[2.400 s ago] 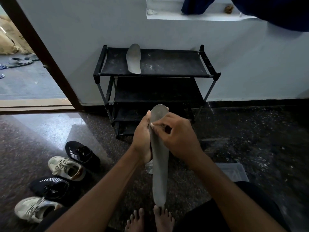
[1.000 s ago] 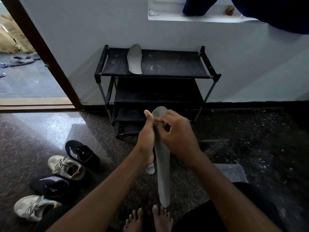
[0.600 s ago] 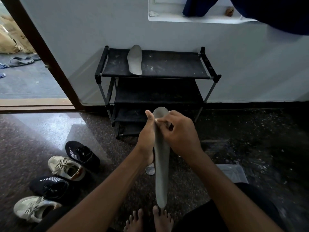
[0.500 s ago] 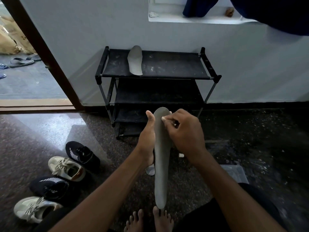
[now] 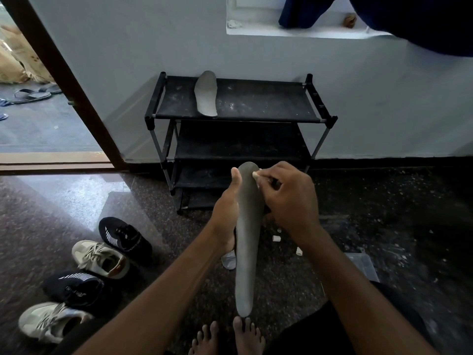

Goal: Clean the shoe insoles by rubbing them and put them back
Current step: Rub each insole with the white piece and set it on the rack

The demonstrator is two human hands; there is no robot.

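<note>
I hold a long grey insole [image 5: 247, 252] upright in front of me, its lower tip just above my bare toes. My left hand [image 5: 226, 213] grips its left edge, thumb pointing up near the top. My right hand [image 5: 289, 198] is at the upper right edge, fingers pinched on a small pale piece [image 5: 255, 175] pressed against the insole's top. A second grey insole [image 5: 206, 94] lies on the top shelf of the black shoe rack [image 5: 268, 98]. Another pale insole end [image 5: 228, 260] shows on the floor under my left wrist.
Two black sneakers [image 5: 122, 237] [image 5: 76, 288] and two beige sneakers [image 5: 101, 258] [image 5: 48, 321] sit on the floor at left. Small white bits [image 5: 276, 238] lie on the dark floor. A clear plastic box [image 5: 361, 265] is at right. The open doorway [image 5: 38, 129] is at far left.
My right hand has slid from the front of the insole to its upper right edge, baring more of the grey face. White bits on the floor have come into view.
</note>
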